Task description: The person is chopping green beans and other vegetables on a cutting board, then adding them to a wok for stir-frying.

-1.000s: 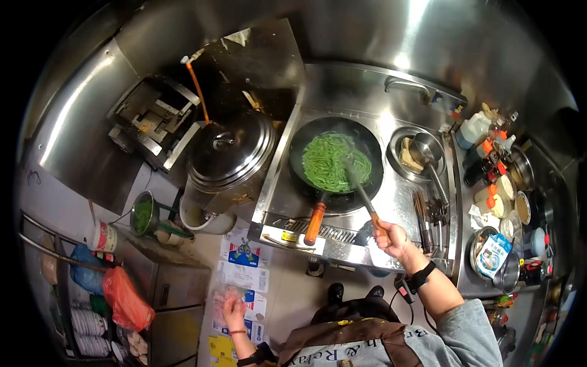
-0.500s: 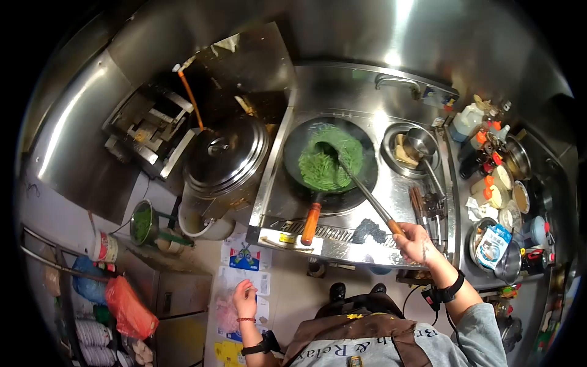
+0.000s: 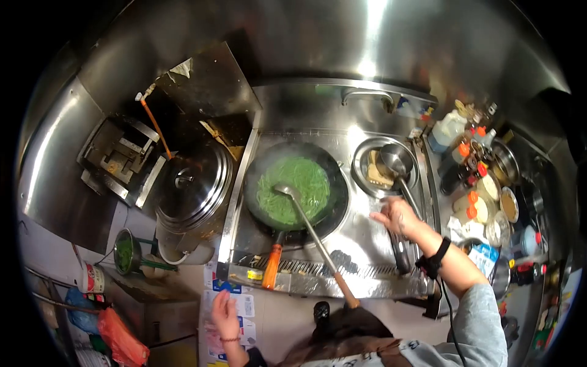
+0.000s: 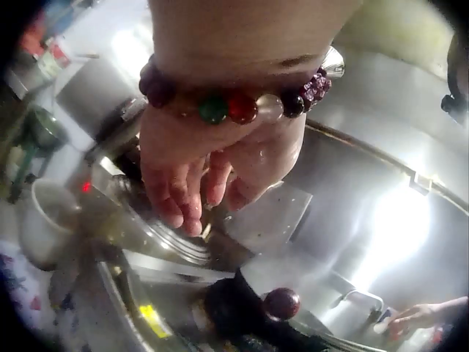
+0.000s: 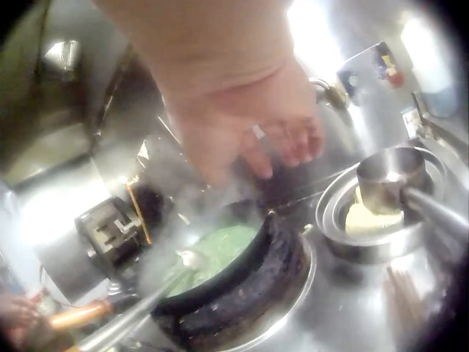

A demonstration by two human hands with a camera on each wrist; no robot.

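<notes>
A black wok (image 3: 339,211) with an orange wooden handle (image 3: 273,266) sits on the steel stove, steaming. Thin green stalks (image 3: 299,174), like green beans, fill it in liquid. A long-handled ladle (image 3: 315,235) lies with its head in the wok and its wooden grip over the stove's front edge, no hand on it. My right hand (image 3: 397,217), holding nothing, is over the stove just in front of a steel dipper (image 3: 394,161), fingers loosely bent. Down at the left, my left hand (image 3: 224,315) hangs relaxed and empty; the left wrist view shows loose fingers (image 4: 190,209).
The dipper rests in a steel basin (image 3: 362,150) with pale yellow pieces. A big lidded pot (image 3: 192,189) stands left of the stove. Bottles (image 3: 449,128) and tubs crowd the right counter. Flattened cartons (image 3: 246,306) lie on the floor at left.
My right hand has let go of the ladle and moved up toward the dipper, after stirring the green stalks. The ladle now leans in the wok. My left hand has shifted little; the head view has shifted.
</notes>
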